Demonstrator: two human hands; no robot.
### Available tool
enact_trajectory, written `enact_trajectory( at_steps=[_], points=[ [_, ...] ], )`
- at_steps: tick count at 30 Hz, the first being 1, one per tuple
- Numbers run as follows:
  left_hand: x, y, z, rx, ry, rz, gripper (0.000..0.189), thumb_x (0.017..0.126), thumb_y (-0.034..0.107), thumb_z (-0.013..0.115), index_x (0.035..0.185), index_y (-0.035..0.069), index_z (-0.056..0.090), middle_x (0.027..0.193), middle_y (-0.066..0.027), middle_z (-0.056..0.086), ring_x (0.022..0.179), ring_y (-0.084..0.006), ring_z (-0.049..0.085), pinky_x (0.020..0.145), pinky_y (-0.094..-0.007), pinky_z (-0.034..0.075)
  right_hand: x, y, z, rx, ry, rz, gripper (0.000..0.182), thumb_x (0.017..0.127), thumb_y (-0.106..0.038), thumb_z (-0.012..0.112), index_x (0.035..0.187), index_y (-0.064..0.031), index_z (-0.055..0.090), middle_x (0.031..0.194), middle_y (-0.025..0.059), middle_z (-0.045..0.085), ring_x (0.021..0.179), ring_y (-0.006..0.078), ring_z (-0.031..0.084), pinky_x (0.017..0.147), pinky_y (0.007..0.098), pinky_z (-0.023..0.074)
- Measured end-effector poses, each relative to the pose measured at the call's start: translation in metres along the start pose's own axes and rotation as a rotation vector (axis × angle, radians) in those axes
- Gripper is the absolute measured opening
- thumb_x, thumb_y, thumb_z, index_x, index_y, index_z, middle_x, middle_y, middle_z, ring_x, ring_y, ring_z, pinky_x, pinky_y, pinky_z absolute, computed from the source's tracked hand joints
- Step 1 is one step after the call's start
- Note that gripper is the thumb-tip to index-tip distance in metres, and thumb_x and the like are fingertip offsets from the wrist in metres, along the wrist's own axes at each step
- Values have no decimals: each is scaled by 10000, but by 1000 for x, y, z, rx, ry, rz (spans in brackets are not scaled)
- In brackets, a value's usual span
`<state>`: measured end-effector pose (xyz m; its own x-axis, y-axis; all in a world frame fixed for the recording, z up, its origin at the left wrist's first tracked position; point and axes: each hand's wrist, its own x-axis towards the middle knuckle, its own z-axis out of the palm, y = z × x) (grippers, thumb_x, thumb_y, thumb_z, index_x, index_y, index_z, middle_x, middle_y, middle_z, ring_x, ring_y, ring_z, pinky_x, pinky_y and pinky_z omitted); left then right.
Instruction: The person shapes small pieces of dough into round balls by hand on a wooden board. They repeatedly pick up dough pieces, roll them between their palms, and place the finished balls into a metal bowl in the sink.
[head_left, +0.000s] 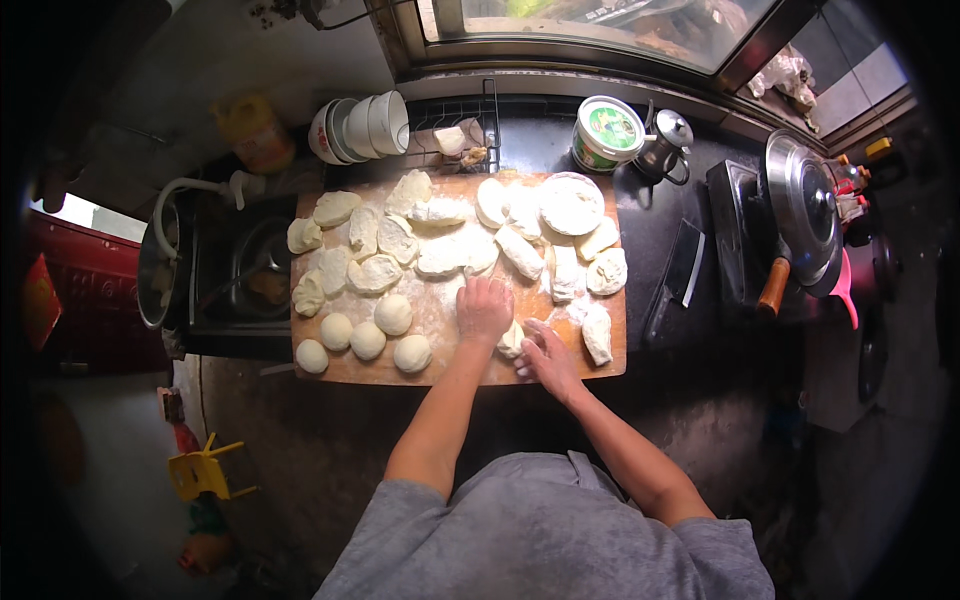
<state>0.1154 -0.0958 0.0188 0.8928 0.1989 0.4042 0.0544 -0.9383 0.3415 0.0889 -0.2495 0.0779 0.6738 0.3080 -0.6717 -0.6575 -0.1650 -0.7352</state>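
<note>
A floured wooden board (450, 367) carries many pieces of dough. Near its front middle, my left hand (485, 309) lies palm down on the board with its fingers together; whether anything is under it is hidden. A small lump of dough (511, 341) sits between the two hands. At its right side, my right hand (549, 358) rests with slightly spread, bent fingers, close to the lump. Several smooth dough balls (393, 315) stand at the front left. Flattened, floured pieces (375, 274) cover the back and left. A longer dough piece (597, 335) lies to the right, and a floury round mound (571, 204) at the back right.
Right of the board lies a cleaver (684, 262), with a lidded pan (802, 210) on a stove beyond. Behind are a white tub (609, 133), a metal pot (664, 146), a wire rack (491, 127) and stacked bowls (360, 127). A sink (240, 255) adjoins the left side.
</note>
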Motion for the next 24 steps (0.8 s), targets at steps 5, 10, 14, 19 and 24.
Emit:
enact_trajectory(
  at_steps=[5, 10, 14, 19, 24],
  points=[
    [-21, 25, -22, -417, -69, -274, 207, 885, 188, 541, 763, 23, 571, 764, -157, 570, 762, -347, 552, 691, -452, 447, 27, 29, -7, -578, 102, -429, 403, 828, -63, 647, 1211, -33, 527, 947, 129, 564, 776, 225, 610, 672, 322, 517],
    [-54, 58, -21, -248, -26, -252, 221, 882, 167, 552, 697, 45, 536, 709, -143, 537, 692, -335, 538, 614, -471, 418, 7, 49, -13, -666, 64, -750, 387, 844, -49, 585, 1222, -30, 504, 1000, 186, 537, 938, 325, 553, 801, 392, 464],
    [4, 27, 9, -93, 5, -121, 211, 876, 172, 549, 694, 65, 542, 734, -120, 550, 747, -309, 540, 662, -447, 429, 2, 5, -14, -197, 22, -161, 392, 947, -54, 474, 1337, -28, 446, 921, 94, 557, 666, 144, 612, 592, 276, 536],
    [2, 39, 1, -235, -162, 42, 219, 887, 175, 516, 698, 66, 541, 749, -126, 552, 756, -314, 537, 689, -445, 425, 23, 22, -10, 145, 28, -63, 371, 945, -96, 485, 1313, -51, 478, 956, 112, 589, 771, 166, 634, 667, 286, 549],
    [-62, 61, -33, -325, -50, -256, 183, 882, 166, 506, 743, 53, 544, 753, -128, 532, 770, -317, 514, 715, -455, 394, 16, 65, -16, -500, 89, -705, 338, 904, -104, 541, 1230, -18, 554, 974, 114, 610, 863, 199, 643, 721, 299, 545]
  ],
)
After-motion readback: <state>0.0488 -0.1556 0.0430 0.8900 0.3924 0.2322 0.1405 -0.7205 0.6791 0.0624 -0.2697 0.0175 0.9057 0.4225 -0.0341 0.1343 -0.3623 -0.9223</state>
